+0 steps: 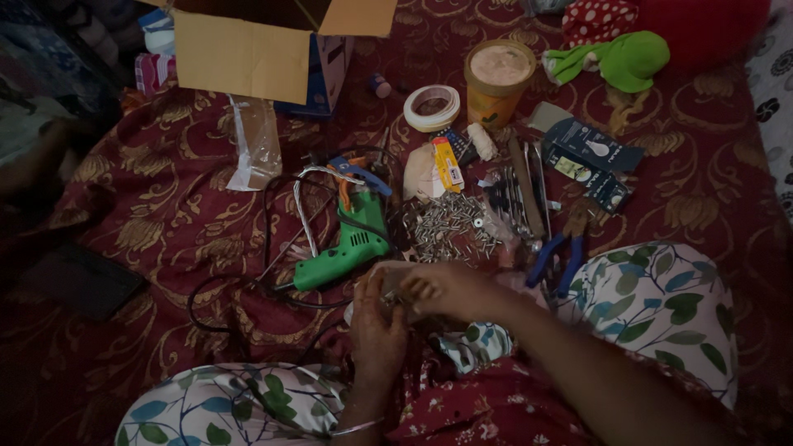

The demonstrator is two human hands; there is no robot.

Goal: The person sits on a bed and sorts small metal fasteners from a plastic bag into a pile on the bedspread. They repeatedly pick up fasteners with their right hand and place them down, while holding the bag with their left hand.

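Sitting on a dark red patterned bedspread (165, 206), leaning over the lap. Left hand (376, 326) cupping from below, fingers curled up around a small pale object (388, 277) — too dim and too hidden to tell what kind. Right hand (442, 289) closing over the same object from above, fingertips pinching at its top edge. Both hands meeting just in front of the knees, near the bedspread's front edge.

Lying just beyond the knuckles: a loose heap of screws (446, 223), a green electric drill (347, 244) with its black cord (239, 289) looping toward the left knee, blue-handled pliers (557, 264) touching the right knee's leafy fabric. Farther back, toward the far edge: a roll of tape (432, 107), a round tub (498, 83), a cardboard box (256, 49).

Risking, by this reading, a slip of the small piece into the soft folds — hard finding in such poor light. Also courting a scatter of screws with any nudge of the right wrist, and snagging the cord with a shifting knee, dragging the drill.
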